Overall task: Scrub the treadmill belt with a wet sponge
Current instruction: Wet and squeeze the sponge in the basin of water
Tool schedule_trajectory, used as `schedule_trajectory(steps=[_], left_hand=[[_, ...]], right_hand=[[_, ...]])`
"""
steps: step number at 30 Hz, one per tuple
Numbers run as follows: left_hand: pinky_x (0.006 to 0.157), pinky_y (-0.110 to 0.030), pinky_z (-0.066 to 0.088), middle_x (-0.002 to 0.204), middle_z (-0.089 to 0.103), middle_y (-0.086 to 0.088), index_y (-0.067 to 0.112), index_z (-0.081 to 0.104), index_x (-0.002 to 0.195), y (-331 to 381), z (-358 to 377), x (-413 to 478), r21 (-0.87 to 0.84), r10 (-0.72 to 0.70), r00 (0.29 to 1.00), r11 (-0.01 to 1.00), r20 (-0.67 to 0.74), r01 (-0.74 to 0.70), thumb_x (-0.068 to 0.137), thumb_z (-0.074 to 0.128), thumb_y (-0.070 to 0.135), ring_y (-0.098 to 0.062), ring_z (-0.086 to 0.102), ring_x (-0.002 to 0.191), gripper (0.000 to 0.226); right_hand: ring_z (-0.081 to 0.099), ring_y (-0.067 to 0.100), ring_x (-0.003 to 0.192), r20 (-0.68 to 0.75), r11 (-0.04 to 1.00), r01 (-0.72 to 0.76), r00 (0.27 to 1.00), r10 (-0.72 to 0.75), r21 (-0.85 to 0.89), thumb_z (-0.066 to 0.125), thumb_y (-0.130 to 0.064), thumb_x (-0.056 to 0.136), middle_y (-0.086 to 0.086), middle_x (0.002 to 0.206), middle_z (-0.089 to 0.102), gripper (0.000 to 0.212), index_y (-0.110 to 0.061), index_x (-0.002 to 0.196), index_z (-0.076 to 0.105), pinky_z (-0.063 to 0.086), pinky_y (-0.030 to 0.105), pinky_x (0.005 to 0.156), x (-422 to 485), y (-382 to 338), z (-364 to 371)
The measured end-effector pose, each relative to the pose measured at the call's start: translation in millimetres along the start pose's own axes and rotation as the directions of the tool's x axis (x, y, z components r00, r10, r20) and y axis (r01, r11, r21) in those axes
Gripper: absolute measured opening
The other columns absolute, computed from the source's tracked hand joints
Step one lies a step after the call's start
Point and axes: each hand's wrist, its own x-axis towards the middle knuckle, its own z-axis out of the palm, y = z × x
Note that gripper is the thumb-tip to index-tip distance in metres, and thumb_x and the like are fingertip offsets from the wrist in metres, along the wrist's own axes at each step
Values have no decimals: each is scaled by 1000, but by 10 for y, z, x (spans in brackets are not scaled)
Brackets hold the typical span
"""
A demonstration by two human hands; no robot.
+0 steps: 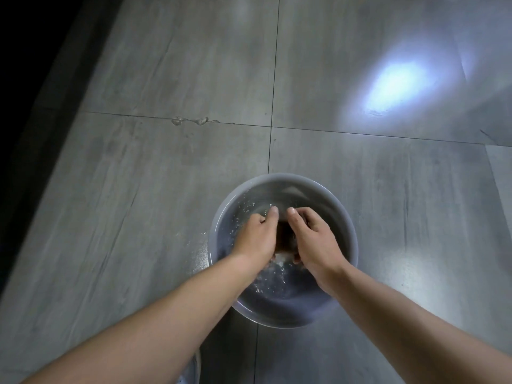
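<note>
A grey tiled floor (pixel 166 189) with thin dark grout lines fills the view. A black, unlit strip (pixel 27 106) runs along it far to the left of the basin; what it is cannot be made out. A bright bluish patch of reflected light (pixel 393 87) lies on the tiles beyond the basin and to its right.

The round, pale grey plastic basin (pixel 285 177) stands on the floor and holds water, with droplets clinging to its inner wall. Two bare forearms reach into it from the near side.

Over the basin's middle, the left hand (pixel 256 239) and the right hand (pixel 315 242) face each other. Their fingers are curled and their thumbs point away from the person. Together they grip a dark brown sponge (pixel 285 234), which is mostly hidden between the palms.

Small splashes of water (pixel 201 253) wet the tile just left of the basin. Two little pale blobs (pixel 191 121) sit on a grout line beyond the basin to its left.
</note>
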Motion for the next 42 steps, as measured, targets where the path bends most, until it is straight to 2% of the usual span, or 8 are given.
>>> schedule_trajectory(steps=[4,12,17,25,29,34,39,42], left_hand=[[62,-32,45,89,65,-1,19,54,98,22,-8,-114,-137,102,992,986,80,-90,97,51,60,-17,58,73,41],[80,-37,49,88,73,-2,16,70,90,144,135,-289,222,278,950,944,-139,-243,108,37,44,-24,64,87,47],[67,-34,37,64,58,3,20,50,61,179,94,-254,208,225,970,957,-88,-203,107,40,32,-24,54,71,49],[68,-35,40,68,59,-3,13,54,64,130,135,-286,109,97,986,991,-132,-83,106,43,30,-27,53,72,47],[66,-35,41,68,57,-3,14,54,63,129,142,-263,82,31,992,996,-125,-21,104,40,26,-27,51,71,44],[48,-24,42,71,61,-9,16,63,87,235,-22,-182,-117,-137,983,982,119,151,104,45,35,-22,53,53,31],[77,-35,62,104,77,-17,9,71,117,244,-285,-226,-174,-212,938,948,274,265,97,67,44,-32,74,101,40],[92,-40,59,101,74,-12,8,69,114,288,-428,-346,-155,-156,949,967,273,204,96,69,39,-27,72,98,35]], right_hand=[[60,10,64,18,999,13,1000,-14,48,58,-34,101,-6,79,69,16,-25,94,69,44,24,49,-25,-54,-92],[46,6,43,71,970,-72,996,57,234,46,-30,106,-5,51,54,45,-20,64,61,33,19,40,-124,-100,64],[37,9,39,105,965,-101,991,78,242,43,-17,104,-3,47,44,51,-21,55,55,26,18,40,-131,-116,71],[33,13,45,40,986,-25,999,19,167,43,0,95,2,49,36,33,-5,62,44,28,17,41,-143,-83,70],[32,12,48,-24,1000,-1,1000,2,13,45,-6,90,-5,48,35,43,-20,51,36,28,25,46,-75,-45,88],[53,16,67,-24,990,35,999,-39,-138,53,-37,97,1,68,57,37,-4,81,58,51,38,65,15,-116,-33],[67,15,89,90,988,-124,989,116,93,56,-11,101,0,103,70,18,-22,108,68,59,42,81,-126,-264,-224],[69,25,107,220,892,-312,943,249,326,58,-11,99,5,120,69,26,-20,123,63,57,51,91,-312,-367,-270]])
